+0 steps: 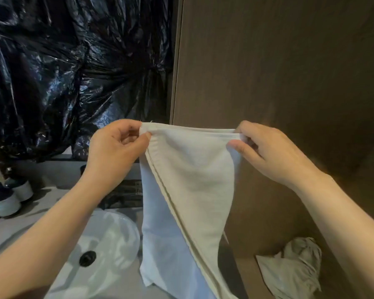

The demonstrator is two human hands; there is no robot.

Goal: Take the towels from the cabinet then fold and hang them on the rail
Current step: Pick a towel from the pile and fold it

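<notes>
Bathroom, white sink (108,231) in counter, toiletry bottles (3,200) beside

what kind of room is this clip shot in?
Most likely a bathroom: a white sink basin with a dark drain, toiletry bottles beside it, and a white towel held up for folding.

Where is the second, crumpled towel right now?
The crumpled towel lies at the lower right of the head view, on the brown wooden surface, just right of the held towel.
</notes>
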